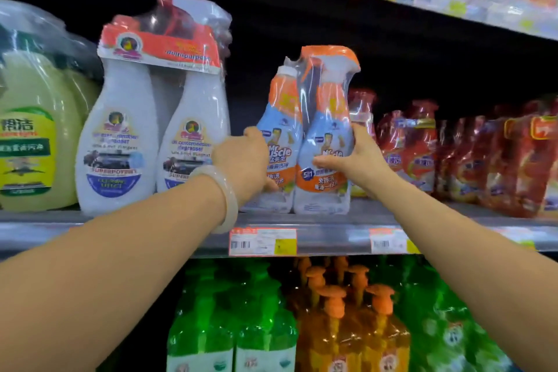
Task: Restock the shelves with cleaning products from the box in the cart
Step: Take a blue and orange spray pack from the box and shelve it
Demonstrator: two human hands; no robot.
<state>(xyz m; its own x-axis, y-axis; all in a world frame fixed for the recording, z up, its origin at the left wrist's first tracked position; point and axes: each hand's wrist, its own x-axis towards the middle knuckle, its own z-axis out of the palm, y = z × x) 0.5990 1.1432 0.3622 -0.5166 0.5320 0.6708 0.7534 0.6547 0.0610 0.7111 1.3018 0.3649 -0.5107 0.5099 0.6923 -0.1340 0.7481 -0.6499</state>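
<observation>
The shrink-wrapped twin pack of spray cleaner [305,142], orange and blue, is standing upright on the middle shelf [332,220], its base resting near the front edge. The left hand [241,160] is gripping the pack's left bottle, fingers curling around its far side, thumb low on the front. The right hand [359,157] is gripping the right bottle, thumb lying across the front label and fingers wrapping the right side. A pale bangle [225,196] is sitting on the left wrist. Just to the left, a white twin pack of degreaser [151,136] is standing, with a green bottle pack [33,136] beyond it. To the right, red wrapped packs [453,154] are lining the same shelf. Price tags [262,241] are hanging on the shelf edge. Below, green and orange pump bottles [332,326] are standing.
</observation>
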